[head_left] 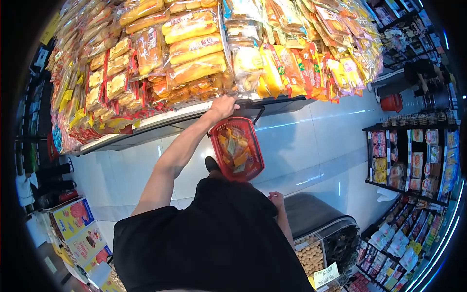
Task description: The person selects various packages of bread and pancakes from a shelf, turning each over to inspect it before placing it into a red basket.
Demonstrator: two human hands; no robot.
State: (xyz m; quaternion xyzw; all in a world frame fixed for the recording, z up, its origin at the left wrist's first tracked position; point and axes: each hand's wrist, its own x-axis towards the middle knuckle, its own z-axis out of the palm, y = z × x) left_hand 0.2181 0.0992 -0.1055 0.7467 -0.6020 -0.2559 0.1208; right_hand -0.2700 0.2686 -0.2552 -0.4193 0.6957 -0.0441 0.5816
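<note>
My left hand (224, 106) is closed at the front edge of the bread display, just above a red shopping basket (258, 155). Its fingers curl near the basket's dark handle (250, 102), but what they hold is hard to make out. Wrapped packages (235, 146) lie inside the basket. Long packaged bread rolls (197, 45) are piled beyond the hand, with yellow and red packets (292, 68) to their right. Low at my right side, my right hand (277, 199) hangs with curled fingers beside a dark-lidded bin (311, 209), and nothing shows in it.
Shelves of packaged goods (413, 160) stand at the right. A person in dark clothes (421, 73) is at the upper right near a red basket (391, 103). Another person (29, 187) is at the left. A nut bin (310, 255) and printed boxes (80, 236) flank me.
</note>
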